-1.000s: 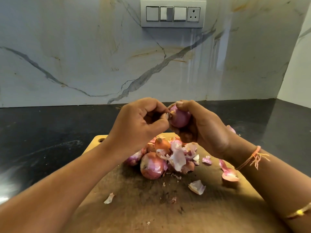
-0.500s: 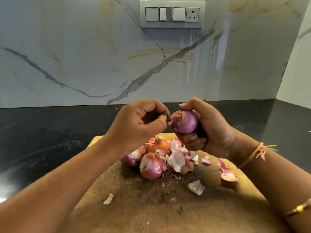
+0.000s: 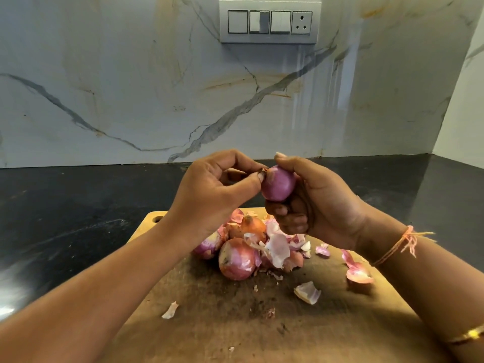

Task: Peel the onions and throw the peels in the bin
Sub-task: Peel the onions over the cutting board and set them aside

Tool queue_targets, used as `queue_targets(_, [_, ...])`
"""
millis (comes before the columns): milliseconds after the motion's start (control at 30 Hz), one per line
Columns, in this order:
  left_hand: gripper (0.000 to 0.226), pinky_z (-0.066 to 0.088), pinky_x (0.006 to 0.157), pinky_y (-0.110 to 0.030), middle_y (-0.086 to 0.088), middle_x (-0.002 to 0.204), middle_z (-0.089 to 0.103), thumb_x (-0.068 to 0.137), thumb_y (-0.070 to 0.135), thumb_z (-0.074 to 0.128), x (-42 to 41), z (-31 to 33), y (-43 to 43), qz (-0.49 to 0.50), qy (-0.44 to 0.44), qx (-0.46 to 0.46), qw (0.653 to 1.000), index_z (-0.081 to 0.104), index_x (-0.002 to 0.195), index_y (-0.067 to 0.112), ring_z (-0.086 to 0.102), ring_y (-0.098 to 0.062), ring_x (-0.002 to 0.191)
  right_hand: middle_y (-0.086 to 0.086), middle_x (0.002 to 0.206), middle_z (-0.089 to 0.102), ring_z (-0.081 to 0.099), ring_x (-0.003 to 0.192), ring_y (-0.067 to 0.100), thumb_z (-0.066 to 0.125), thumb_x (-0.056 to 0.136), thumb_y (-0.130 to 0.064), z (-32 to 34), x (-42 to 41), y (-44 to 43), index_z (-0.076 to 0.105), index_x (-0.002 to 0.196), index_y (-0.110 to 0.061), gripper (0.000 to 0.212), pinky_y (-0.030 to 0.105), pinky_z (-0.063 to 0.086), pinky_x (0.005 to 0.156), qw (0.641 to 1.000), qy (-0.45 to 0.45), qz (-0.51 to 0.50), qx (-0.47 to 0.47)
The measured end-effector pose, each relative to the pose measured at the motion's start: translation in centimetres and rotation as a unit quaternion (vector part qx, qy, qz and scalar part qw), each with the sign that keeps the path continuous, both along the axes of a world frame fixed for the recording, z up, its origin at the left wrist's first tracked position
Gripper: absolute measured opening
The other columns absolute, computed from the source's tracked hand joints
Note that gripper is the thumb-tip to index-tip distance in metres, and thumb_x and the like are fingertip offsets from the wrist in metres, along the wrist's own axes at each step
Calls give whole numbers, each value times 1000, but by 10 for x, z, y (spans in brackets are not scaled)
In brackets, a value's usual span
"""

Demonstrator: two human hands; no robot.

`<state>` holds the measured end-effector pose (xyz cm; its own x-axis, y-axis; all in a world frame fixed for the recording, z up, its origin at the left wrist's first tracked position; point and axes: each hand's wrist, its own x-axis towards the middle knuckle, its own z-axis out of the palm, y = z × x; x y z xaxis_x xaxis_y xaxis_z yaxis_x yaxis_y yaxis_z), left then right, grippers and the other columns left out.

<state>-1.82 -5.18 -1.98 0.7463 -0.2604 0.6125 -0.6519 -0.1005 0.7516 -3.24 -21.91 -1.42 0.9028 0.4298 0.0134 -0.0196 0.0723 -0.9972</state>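
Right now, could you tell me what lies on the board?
Several onions piled with loose peels; the forearms cover near corners of the board.

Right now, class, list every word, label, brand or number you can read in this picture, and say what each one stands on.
None: there is no readable text anywhere in view.
The switch panel is unmarked; the cutting board and the onion carry no label.

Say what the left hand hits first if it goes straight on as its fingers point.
The held onion: the left hand pinches skin at its tip, so it would press straight into it, then likely the right hand.
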Motion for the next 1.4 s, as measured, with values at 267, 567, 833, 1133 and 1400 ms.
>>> queue_targets(267, [13,55,64,-34,2,75,68,68,38,61,0,0,0,62,-95,39,993,64,73,27,64,-18,67,-1,50,34,20,39,8,35,90,-58,1,-3,-1,50,76,-11,52,23,11,44,999,24,14,-21])
queue_targets(567, [8,57,76,-32,8,85,67,71,30,62,7,-1,2,133,-20,12,991,62,74,22,65,-9,77,1,71,53,45,55,10,41,78,-65,0,-4,8,49,116,-18,60,25,40,53,981,-140,-73,-111])
queue_targets(833, [7,59,76,-42,-5,77,71,72,28,65,3,1,1,104,14,-13,994,62,75,22,70,-23,78,0,94,63,56,65,-5,53,82,-44,-5,-5,11,47,111,-23,36,12,43,57,930,-301,-150,-147])
queue_targets(1133, [21,54,63,-52,-3,71,64,71,42,55,2,-1,2,105,-84,60,989,60,78,23,61,-31,68,1,64,45,36,55,11,39,97,-42,2,-6,6,59,97,-6,41,24,32,53,980,-126,-140,-62])
queue_targets(1400, [15,59,78,-41,7,81,72,76,33,63,-2,0,-1,57,10,-2,998,65,86,23,69,-10,76,7,67,48,39,55,12,36,96,-35,2,-7,8,56,101,-4,37,24,34,54,995,-53,-85,15])
